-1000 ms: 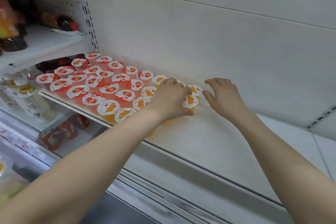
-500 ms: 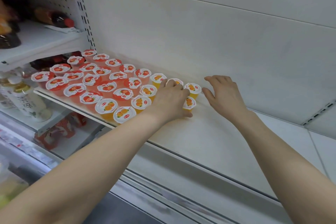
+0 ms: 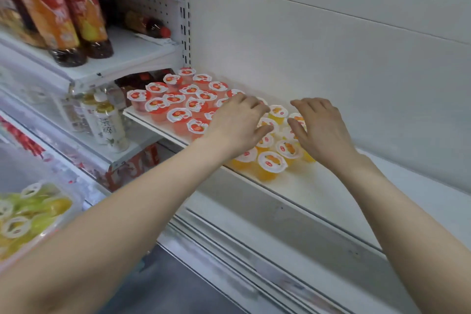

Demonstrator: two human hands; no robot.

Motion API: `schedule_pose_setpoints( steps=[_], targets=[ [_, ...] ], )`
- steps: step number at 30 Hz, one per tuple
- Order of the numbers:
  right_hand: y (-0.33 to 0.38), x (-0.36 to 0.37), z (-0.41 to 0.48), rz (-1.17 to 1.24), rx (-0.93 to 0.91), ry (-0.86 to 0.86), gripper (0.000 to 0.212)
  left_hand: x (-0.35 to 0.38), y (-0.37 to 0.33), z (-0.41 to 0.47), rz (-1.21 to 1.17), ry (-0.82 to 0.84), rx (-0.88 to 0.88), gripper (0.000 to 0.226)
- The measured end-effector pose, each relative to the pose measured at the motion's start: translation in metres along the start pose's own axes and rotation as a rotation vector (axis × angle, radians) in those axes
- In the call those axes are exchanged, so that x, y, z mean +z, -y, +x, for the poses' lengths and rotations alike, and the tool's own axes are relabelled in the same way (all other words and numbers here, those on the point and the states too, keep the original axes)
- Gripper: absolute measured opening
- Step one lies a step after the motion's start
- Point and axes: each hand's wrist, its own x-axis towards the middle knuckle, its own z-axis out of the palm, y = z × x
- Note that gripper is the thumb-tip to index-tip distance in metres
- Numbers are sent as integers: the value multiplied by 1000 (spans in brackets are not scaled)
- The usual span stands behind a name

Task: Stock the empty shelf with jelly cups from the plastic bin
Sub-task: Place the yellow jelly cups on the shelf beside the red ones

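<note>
Several red jelly cups (image 3: pixel 178 115) stand in rows at the left end of the white shelf (image 3: pixel 318 186). To their right sit several orange jelly cups (image 3: pixel 271 162). My left hand (image 3: pixel 237 122) lies over the cups where red meets orange, fingers loosely bent, touching lids. My right hand (image 3: pixel 321 127) rests palm down on the right side of the orange group, fingers spread. Neither hand grips a cup that I can see. The plastic bin (image 3: pixel 30 214) with yellow and green jelly cups shows at the lower left.
The left shelving bay holds dark drink bottles (image 3: pixel 58 15) above and pale tea bottles (image 3: pixel 107 122) below. A slotted white upright (image 3: pixel 186 20) divides the bays. The shelf surface right of the orange cups is bare white.
The view swung right and down, bringing the bin into sight. Both hands slid over the orange cups, the right hand now resting on them. More orange cups sit grouped between the hands.
</note>
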Motion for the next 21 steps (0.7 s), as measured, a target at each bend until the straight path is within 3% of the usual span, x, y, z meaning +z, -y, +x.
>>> schedule_pose_setpoints(
  steps=[12,16,21],
  targets=[
    [221,42,43,190,-312,-103,44,-81,178,-153,136,-114,-173,48],
    [310,69,46,290,-436,-67,45,-96,238,-229,180,-129,-310,41],
    [409,109,38,409,-561,-27,40,-91,295,-330,160,-26,-545,42]
  ],
)
